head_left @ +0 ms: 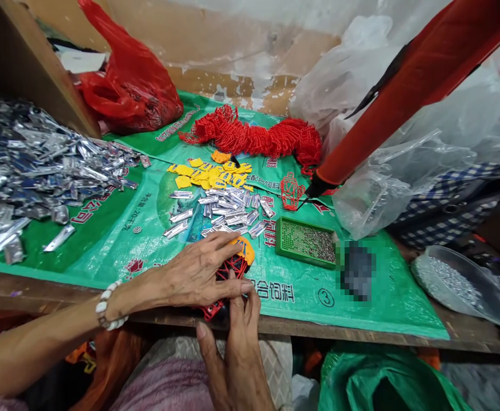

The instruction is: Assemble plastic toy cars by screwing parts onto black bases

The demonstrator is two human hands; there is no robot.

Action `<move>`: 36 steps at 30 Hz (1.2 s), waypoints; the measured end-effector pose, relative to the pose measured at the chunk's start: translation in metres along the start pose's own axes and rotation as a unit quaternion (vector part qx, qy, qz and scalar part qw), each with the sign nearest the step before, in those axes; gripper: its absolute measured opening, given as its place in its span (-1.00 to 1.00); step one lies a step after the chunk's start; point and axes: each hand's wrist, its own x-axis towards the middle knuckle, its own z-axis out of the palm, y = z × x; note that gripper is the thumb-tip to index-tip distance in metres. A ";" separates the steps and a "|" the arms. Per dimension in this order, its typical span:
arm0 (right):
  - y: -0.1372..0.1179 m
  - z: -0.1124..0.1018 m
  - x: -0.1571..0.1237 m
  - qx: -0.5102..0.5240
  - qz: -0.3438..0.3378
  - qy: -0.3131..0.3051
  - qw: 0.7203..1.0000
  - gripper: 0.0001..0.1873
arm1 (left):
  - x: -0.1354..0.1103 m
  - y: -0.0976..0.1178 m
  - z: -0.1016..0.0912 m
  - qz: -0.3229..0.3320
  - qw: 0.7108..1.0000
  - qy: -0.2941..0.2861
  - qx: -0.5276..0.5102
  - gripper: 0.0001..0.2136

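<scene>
A small plastic toy body (244, 251), orange at its far end with red latticework below, rests at the table's front edge. My left hand (194, 274), with a bracelet of pale beads on the wrist, lies over it from the left and grips its side. From below, my right hand (244, 337) presses its fingers against the red lattice, thumb apart. Both hands hide much of the piece. Just beyond them lie silver strips (235, 208) and yellow printed pieces (211, 173). A single red lattice frame (290, 192) lies flat near the tip of a red power screwdriver (370, 114).
Red lattice frames (262, 138) are heaped at the back. A green tray of small screws (277, 240) sits to the right, with a clear bowl (430, 260) of small metal parts beyond. Silver pieces (40, 165) pile up left, near a red bag (134, 85). Plastic bags (378, 188) crowd the right.
</scene>
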 end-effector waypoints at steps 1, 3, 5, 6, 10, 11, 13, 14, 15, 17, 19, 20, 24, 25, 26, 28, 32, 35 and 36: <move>0.001 -0.003 0.000 0.025 0.006 -0.010 1.000 -0.30 | -0.001 0.000 -0.001 -0.006 1.000 -0.002 0.015 -0.43; 0.004 -0.014 0.002 0.087 0.022 -0.027 0.996 -0.31 | -0.006 0.001 -0.004 -0.015 0.999 -0.015 0.029 -0.40; 0.009 -0.028 0.007 0.163 0.053 -0.045 0.984 -0.41 | -0.013 0.002 -0.005 -0.013 0.999 -0.030 0.025 -0.41; 0.012 -0.036 0.012 0.202 0.081 -0.058 0.974 -0.48 | -0.016 0.001 -0.006 -0.007 0.999 -0.034 0.023 -0.43; 0.023 -0.064 0.041 0.282 0.197 -0.071 0.936 -0.60 | -0.018 -0.011 0.000 0.067 0.997 -0.016 0.020 -0.42; 0.025 -0.068 0.052 0.278 0.204 -0.030 0.938 -0.58 | -0.016 -0.016 0.002 0.099 0.995 -0.008 0.016 -0.41; 0.026 -0.071 0.073 0.297 0.222 0.002 0.929 -0.51 | -0.011 -0.028 0.006 0.152 0.988 -0.001 0.011 -0.37; 0.026 -0.071 0.084 0.323 0.234 0.001 0.917 -0.46 | -0.008 -0.033 0.007 0.169 0.986 -0.006 0.011 -0.35; 0.026 -0.070 0.093 0.356 0.248 -0.016 0.901 -0.42 | -0.005 -0.037 0.008 0.179 0.984 -0.016 0.013 -0.32; 0.025 -0.066 0.108 0.411 0.266 -0.054 0.870 -0.38 | -0.002 -0.041 0.006 0.186 0.982 -0.034 0.020 -0.26; 0.025 -0.062 0.116 0.444 0.282 -0.076 0.847 -0.40 | -0.002 -0.038 0.003 0.174 0.983 -0.037 0.036 -0.24; 0.025 -0.060 0.118 0.457 0.290 -0.076 0.837 -0.40 | -0.003 -0.035 0.001 0.160 0.985 -0.041 0.045 -0.24; 0.026 -0.057 0.114 0.480 0.310 -0.051 0.819 -0.37 | -0.005 -0.018 -0.003 0.092 0.992 -0.062 0.054 -0.40; 0.025 -0.057 0.112 0.482 0.312 -0.047 0.818 -0.36 | -0.005 -0.015 -0.002 0.080 0.994 -0.063 0.050 -0.46; 0.024 -0.057 0.110 0.482 0.314 -0.043 0.817 -0.35 | -0.004 -0.014 0.001 0.070 0.995 -0.058 0.050 -0.51; 0.021 -0.057 0.107 0.481 0.315 -0.035 0.817 -0.33 | -0.004 -0.014 0.008 0.069 0.995 -0.037 0.059 -0.58; 0.013 -0.059 0.103 0.474 0.310 -0.021 0.824 -0.31 | -0.005 -0.023 0.021 0.125 0.990 0.052 0.049 -0.68; 0.009 -0.060 0.101 0.486 0.296 -0.024 0.822 -0.32 | -0.001 -0.024 0.017 0.118 0.989 0.074 -0.052 -0.70; 0.008 -0.061 0.101 0.497 0.287 -0.025 0.819 -0.33 | 0.001 -0.023 0.012 0.087 0.988 0.067 -0.109 -0.71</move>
